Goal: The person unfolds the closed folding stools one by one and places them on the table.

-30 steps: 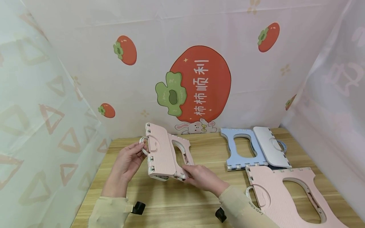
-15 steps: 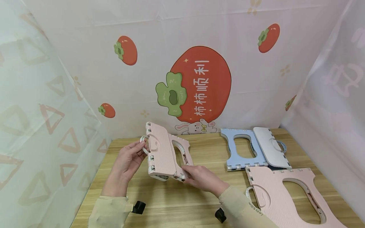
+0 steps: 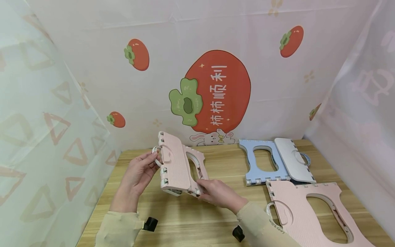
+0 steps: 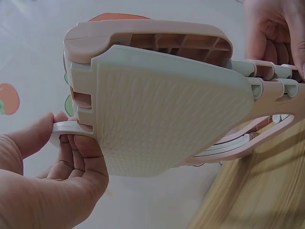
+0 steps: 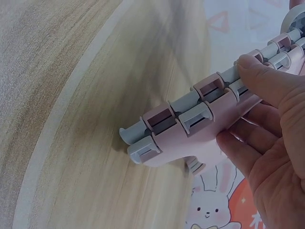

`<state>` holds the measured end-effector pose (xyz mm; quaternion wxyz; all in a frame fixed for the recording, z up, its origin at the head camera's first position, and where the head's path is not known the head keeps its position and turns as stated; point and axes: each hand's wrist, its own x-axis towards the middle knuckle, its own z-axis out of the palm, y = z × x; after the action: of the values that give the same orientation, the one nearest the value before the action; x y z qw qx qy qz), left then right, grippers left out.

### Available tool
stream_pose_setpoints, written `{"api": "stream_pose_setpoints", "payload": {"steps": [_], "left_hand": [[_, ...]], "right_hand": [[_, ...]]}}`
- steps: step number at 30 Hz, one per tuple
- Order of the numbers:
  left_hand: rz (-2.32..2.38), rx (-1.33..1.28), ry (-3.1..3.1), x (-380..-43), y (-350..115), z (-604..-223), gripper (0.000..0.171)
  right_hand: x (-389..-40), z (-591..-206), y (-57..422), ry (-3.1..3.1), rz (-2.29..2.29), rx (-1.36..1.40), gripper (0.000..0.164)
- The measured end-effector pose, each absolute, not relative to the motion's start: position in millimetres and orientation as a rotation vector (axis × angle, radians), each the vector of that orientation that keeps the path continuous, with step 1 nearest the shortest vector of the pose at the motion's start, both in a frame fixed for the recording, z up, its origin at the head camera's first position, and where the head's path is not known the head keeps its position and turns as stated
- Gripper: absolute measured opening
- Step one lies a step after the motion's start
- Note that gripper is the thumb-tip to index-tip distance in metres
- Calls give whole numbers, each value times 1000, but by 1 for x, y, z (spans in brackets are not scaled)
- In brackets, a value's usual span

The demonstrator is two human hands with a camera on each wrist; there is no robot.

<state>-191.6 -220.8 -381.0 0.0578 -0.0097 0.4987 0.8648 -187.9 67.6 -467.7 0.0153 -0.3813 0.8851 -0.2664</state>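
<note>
One pink stool (image 3: 176,163), tilted above the wooden table (image 3: 185,223) between two hands.
Left hand (image 3: 140,173) pinches its ring (image 4: 74,127), right hand (image 3: 217,192) grips its hinged edge (image 5: 188,102); it looks mostly folded, panels (image 4: 162,105) not yet flush. Right of the grip lie a second pink stool (image 3: 299,219), then a blue stool (image 3: 279,171); beyond rises fruit-printed cloth (image 3: 160,79).

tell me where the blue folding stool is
In the head view, the blue folding stool lies on the table to the right, near the back edge, just behind the pink stool at lower right.
</note>
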Motion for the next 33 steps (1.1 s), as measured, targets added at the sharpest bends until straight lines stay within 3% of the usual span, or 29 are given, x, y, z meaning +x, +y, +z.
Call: {"api": "stream_pose_setpoints", "payload": {"steps": [33], "left_hand": [[2554,45,1577,-196,-213,-369,12]], "right_hand": [[-187,-469,68,2719,-879,-1192,34]]}}
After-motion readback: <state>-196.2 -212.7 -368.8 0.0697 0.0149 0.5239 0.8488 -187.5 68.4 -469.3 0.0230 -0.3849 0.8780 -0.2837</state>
